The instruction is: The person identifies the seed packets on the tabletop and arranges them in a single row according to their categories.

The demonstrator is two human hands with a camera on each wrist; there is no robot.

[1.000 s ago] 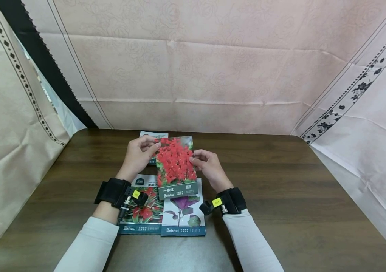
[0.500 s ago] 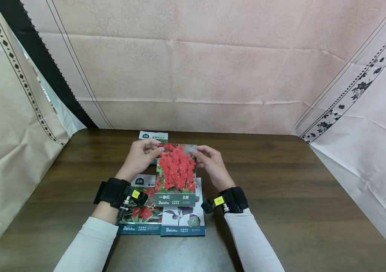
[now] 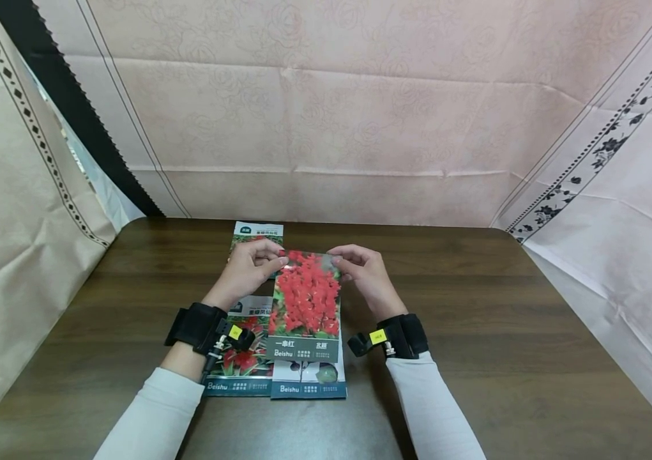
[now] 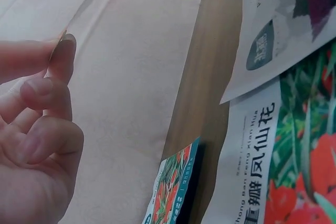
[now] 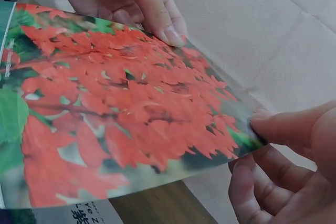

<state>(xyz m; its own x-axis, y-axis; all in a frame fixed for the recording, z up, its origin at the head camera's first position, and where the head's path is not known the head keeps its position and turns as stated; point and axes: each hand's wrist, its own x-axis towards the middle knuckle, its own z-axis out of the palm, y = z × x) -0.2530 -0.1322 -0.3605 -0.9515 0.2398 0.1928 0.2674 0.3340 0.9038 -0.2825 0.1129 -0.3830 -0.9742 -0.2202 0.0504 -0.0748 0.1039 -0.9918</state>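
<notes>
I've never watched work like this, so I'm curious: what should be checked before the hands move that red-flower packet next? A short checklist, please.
1. Left hand pinches the red-flower packet near its upper left corner: ok.
2. Right hand pinches its upper right corner: ok.
3. Its flower picture faces the wearer: ok.
4. Purple-flower packet fully visible from the head: not ok, mostly covered.
5. Held packet's lower edge clear of that one: cannot tell.

Red-flwr pkt [image 3: 306, 300] shifted slightly R & nearer.
</notes>
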